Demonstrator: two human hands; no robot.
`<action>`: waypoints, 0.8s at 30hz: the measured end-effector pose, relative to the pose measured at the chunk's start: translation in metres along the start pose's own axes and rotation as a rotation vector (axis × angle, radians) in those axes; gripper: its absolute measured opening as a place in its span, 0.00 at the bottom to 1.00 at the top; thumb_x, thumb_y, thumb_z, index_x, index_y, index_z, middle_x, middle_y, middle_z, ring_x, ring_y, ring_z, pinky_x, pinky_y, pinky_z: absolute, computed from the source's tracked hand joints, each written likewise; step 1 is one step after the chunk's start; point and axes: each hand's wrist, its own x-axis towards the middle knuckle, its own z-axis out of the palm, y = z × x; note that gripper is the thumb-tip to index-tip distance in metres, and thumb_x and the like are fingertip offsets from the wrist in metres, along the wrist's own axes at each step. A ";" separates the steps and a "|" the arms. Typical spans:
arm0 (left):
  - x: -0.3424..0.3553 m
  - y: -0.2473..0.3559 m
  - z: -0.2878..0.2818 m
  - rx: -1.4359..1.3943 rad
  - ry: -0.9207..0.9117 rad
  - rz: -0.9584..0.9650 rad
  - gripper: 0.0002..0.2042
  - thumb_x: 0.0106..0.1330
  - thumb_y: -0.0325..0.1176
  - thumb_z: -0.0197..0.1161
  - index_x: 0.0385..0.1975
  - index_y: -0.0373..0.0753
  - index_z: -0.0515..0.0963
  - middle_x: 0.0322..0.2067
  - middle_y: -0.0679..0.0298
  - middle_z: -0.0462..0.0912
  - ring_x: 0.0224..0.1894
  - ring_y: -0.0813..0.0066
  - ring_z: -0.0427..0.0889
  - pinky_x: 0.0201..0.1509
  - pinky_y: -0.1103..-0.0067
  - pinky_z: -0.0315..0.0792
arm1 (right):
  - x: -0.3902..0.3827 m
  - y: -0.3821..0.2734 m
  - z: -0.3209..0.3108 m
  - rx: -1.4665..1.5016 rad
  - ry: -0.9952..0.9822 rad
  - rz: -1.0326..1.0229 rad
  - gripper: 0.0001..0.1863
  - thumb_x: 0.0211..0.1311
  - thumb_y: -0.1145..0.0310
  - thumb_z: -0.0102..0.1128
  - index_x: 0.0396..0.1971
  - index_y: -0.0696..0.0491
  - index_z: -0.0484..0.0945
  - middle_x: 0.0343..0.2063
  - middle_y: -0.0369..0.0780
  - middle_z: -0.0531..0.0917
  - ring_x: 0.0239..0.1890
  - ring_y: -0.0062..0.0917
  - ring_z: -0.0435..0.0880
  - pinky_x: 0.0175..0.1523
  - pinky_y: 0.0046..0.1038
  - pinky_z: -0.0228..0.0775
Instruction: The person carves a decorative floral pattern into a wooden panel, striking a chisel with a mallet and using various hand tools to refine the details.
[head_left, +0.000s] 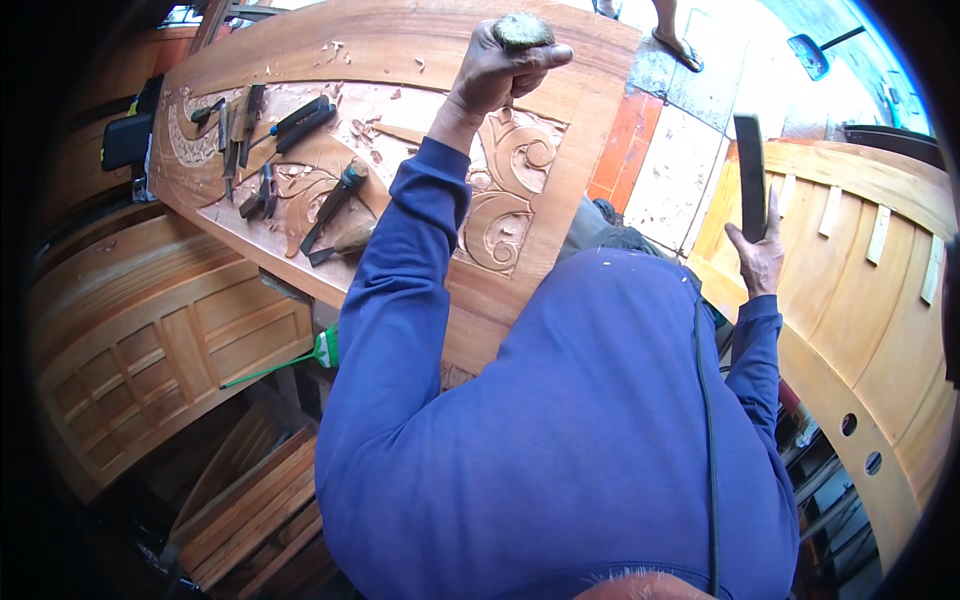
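1. My left hand [497,70] was wrapped tight around a tool with a round, rough top [523,31]. My right hand [760,257] was closed around the low end of a dark, flat bar [749,178], which stood up and was well apart from the tool.
2. The big carved board [575,190] lay flat in front of me, under my left fist. Its leafy curls [495,225] were just below that fist.
3. If the bar swung down crooked, it could miss the round top and bang my left hand. One finger or thumb poked out right beside that top.
4. If the tool leaned or slid, I think it could dig too deep and snap a thin curl.
5. My left sleeve [418,215] looked close to the loose tools [303,127] on the board. A bump could push one into the carving and scratch it.
6. Wood bits [397,95] lay about and could hide the lines.
7. My fist hid the tool's low end, so I couldn't tell if it touched the wood.
8. I couldn't tell how near the bar was to the slatted wood piece [815,290] on my right.
9. Someone's foot [680,48] showed up top, but the rest was cut off.
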 end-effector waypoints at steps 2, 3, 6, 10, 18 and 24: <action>0.002 0.001 0.003 -0.010 0.027 -0.049 0.18 0.64 0.31 0.74 0.15 0.41 0.73 0.11 0.75 0.63 0.12 0.88 0.57 0.16 0.82 0.47 | 0.009 -0.038 -0.003 0.059 0.085 -0.132 0.54 0.52 0.70 0.80 0.78 0.44 0.56 0.51 0.40 0.87 0.46 0.22 0.86 0.54 0.26 0.78; 0.004 0.002 0.005 -0.021 0.048 -0.099 0.17 0.64 0.31 0.74 0.16 0.41 0.74 0.11 0.75 0.63 0.12 0.89 0.58 0.16 0.82 0.48 | 0.013 -0.052 -0.005 0.077 0.119 -0.153 0.55 0.52 0.71 0.81 0.78 0.44 0.56 0.47 0.39 0.87 0.44 0.20 0.85 0.52 0.24 0.78; 0.002 0.001 0.010 0.081 0.023 -0.098 0.17 0.66 0.28 0.71 0.17 0.41 0.71 0.12 0.75 0.62 0.12 0.87 0.58 0.15 0.83 0.50 | 0.027 -0.107 -0.014 0.214 0.212 -0.267 0.54 0.53 0.77 0.80 0.78 0.47 0.56 0.37 0.34 0.86 0.37 0.15 0.81 0.46 0.21 0.77; -0.008 0.002 0.019 0.196 0.055 -0.075 0.16 0.65 0.28 0.71 0.17 0.42 0.73 0.12 0.75 0.63 0.13 0.88 0.57 0.16 0.83 0.48 | 0.055 -0.190 -0.040 0.330 0.425 -0.580 0.32 0.56 0.80 0.75 0.62 0.51 0.77 0.41 0.37 0.85 0.43 0.23 0.85 0.51 0.25 0.78; -0.011 0.004 0.018 0.110 0.053 -0.096 0.16 0.65 0.27 0.70 0.18 0.41 0.71 0.12 0.75 0.62 0.13 0.86 0.59 0.16 0.82 0.51 | 0.085 -0.231 0.042 -0.076 0.047 -0.950 0.42 0.56 0.79 0.66 0.72 0.39 0.65 0.42 0.43 0.81 0.43 0.38 0.84 0.49 0.36 0.80; -0.012 0.013 0.012 0.274 0.029 -0.209 0.12 0.61 0.32 0.73 0.24 0.37 0.76 0.18 0.67 0.73 0.20 0.77 0.76 0.24 0.77 0.68 | 0.078 -0.221 0.055 -0.245 0.047 -0.880 0.47 0.58 0.74 0.68 0.76 0.28 0.59 0.41 0.40 0.82 0.41 0.37 0.87 0.41 0.36 0.84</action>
